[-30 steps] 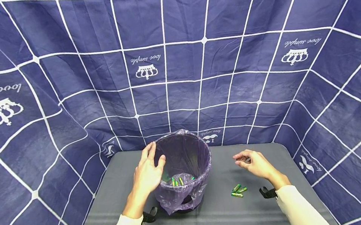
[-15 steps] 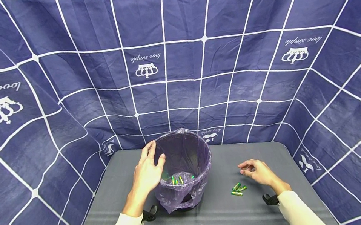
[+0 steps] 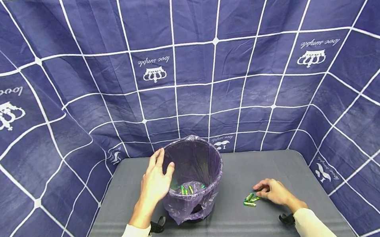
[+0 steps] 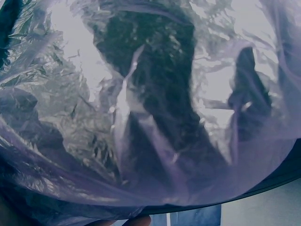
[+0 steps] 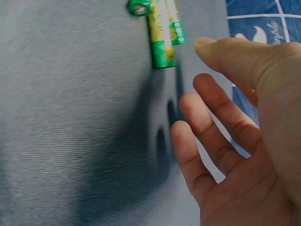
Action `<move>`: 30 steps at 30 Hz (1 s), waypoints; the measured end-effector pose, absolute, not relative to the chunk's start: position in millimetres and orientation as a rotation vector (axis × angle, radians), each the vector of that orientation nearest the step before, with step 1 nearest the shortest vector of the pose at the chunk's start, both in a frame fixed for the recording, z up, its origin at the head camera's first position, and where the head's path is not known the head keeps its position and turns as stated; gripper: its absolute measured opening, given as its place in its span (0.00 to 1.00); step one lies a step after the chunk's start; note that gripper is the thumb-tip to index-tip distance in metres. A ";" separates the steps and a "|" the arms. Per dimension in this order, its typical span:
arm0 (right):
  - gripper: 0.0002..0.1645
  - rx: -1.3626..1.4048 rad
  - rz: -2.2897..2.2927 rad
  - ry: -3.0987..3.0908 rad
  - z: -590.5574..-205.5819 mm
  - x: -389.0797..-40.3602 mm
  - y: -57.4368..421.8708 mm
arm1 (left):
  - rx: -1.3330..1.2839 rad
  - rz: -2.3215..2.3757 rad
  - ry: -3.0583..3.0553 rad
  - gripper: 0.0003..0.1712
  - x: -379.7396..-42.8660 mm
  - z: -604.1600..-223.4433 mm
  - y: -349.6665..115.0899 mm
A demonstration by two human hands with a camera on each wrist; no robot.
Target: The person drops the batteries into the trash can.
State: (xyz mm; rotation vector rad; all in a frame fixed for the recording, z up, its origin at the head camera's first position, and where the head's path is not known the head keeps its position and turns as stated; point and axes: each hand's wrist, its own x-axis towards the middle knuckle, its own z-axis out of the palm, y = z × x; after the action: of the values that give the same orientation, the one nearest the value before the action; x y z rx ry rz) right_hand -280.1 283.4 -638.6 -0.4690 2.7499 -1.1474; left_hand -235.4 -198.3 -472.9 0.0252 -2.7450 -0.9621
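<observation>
At the lower right of the frame, your right hand (image 3: 274, 192) has its fingers spread, thumb apart, just beside the small pile of green batteries (image 3: 249, 204) on the grey table (image 3: 248, 233). Left of centre, your left hand (image 3: 155, 182) is spread at the left rim of the purple-lined bin (image 3: 215, 182), where more batteries (image 3: 190, 189) lie inside. Behind hangs blue gridded cloth (image 3: 237, 64), filling the upper frame.

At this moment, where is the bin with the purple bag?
In the head view, the lined bin stands on the grey table, just right of the left hand and left of the loose green batteries.
</observation>
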 end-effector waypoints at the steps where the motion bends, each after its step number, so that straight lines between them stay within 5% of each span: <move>1: 0.10 -0.462 -1.145 2.747 -640.5 -278.7 283.9 | 0.023 -0.962 -2.744 0.43 -235.2 -472.9 -198.2; 30: 0.09 -0.535 -1.126 2.766 -655.3 -274.4 284.6 | 0.016 -0.971 -2.739 0.43 -236.0 -474.7 -199.1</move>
State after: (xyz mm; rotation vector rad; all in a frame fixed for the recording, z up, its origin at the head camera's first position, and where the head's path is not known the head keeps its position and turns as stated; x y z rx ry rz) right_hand -274.4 284.6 -655.3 -0.5349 2.7665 -1.1256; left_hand -236.0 -199.1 -474.7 0.0158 -2.7389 -0.9705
